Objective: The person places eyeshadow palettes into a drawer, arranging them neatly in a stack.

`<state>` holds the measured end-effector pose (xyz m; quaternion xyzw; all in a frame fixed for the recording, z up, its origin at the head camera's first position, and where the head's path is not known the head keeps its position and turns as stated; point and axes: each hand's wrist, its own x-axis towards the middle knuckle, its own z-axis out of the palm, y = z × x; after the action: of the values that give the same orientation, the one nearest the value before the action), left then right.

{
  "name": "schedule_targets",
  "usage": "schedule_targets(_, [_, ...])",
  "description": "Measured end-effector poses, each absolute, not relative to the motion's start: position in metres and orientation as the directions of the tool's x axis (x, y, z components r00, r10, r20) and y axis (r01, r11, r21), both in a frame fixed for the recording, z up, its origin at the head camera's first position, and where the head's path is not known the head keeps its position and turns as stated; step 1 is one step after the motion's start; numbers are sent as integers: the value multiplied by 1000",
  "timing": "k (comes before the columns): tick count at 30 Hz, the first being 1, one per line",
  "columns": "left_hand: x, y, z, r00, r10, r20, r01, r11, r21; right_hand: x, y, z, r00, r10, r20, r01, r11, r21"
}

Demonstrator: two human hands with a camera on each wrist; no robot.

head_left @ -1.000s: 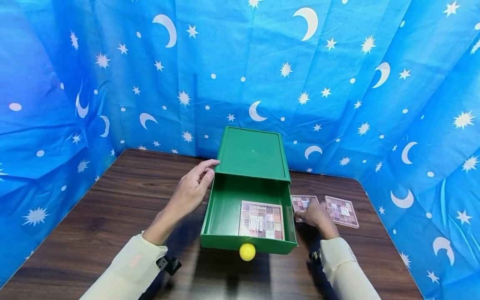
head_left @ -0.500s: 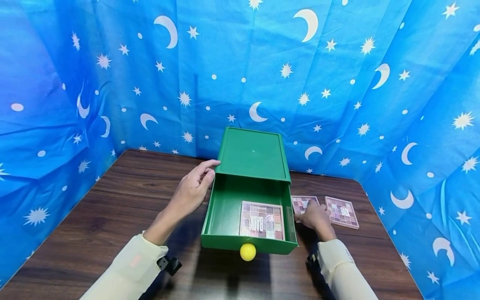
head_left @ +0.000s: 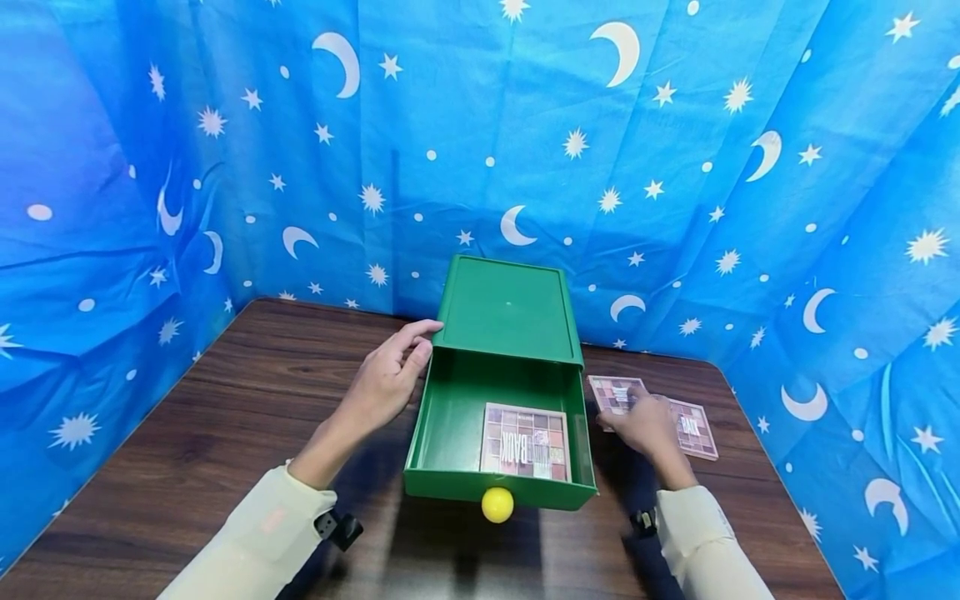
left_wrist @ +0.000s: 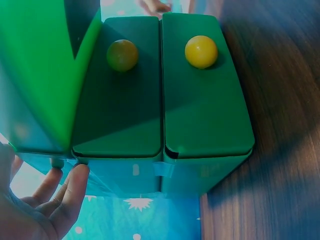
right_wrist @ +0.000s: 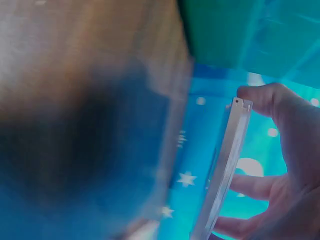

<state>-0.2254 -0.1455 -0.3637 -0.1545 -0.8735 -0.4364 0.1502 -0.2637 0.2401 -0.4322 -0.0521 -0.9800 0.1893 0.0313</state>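
Note:
My left hand [head_left: 382, 382] touches the upper left edge of a green drawer cabinet [head_left: 510, 304], with its fingers fairly straight; in the left wrist view its fingertips [left_wrist: 77, 175] lie against the cabinet's side. The top drawer [head_left: 450, 483], with a yellow ball knob [head_left: 497, 505], is pulled out. One eyeshadow palette [head_left: 525, 442] lies inside it at the right. To the right of the drawer, my right hand [head_left: 648, 423] grips a second palette [head_left: 611, 393] between thumb and fingers. The right wrist view shows that palette [right_wrist: 225, 165] edge-on, lifted. A third palette [head_left: 696, 429] lies partly behind the hand.
A dark wooden table [head_left: 225, 417] carries everything. Behind it and along both sides hangs a blue cloth [head_left: 450, 100] with moons and stars. Two lower drawers with yellow knobs [left_wrist: 201, 51] appear closed in the left wrist view.
My right hand has picked up the palette beside the drawer and moved slightly right, so the palette overlaps the view of the third one. My left hand stays at the cabinet edge.

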Motion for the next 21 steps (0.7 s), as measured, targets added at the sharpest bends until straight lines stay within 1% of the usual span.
schedule_targets(7, [-224, -147, -362, -908, 131, 398, 397, 571, 719, -252, 243, -389, -993, 33, 116, -15, 922, -386])
schedule_targets(14, [-223, -147, -362, -908, 131, 398, 396, 575, 716, -230, 239, -339, -973, -79, 216, -167, 891, -423])
schedule_targets(21, [-223, -145, -363, -911, 134, 390, 391, 582, 713, -205, 232, -305, -959, -135, 250, -237, 863, -445])
